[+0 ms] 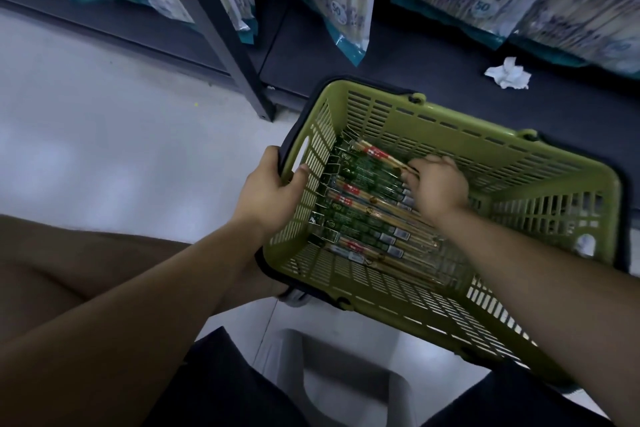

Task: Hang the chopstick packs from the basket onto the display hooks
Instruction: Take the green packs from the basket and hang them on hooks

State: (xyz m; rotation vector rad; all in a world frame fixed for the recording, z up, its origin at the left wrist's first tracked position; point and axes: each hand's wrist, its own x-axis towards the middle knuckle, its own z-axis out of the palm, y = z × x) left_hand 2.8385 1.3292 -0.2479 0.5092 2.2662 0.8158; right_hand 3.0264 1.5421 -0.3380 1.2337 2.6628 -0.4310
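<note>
Two bare arms reach out from me, and at 6 o'clock a grey stool (346, 357) stands on the floor. My left hand (268, 191) grips the short end of the green basket (450, 139), thumb inside, fingers outside. My right hand (438, 185) is down inside the basket. Its bent fingers and thumb pinch the end of the top pack (377, 154). The chopstick packs (363, 218) lie side by side on the basket's bottom, at its 9 o'clock end. Some crumpled paper (507, 74) lies at 1 o'clock.
</note>
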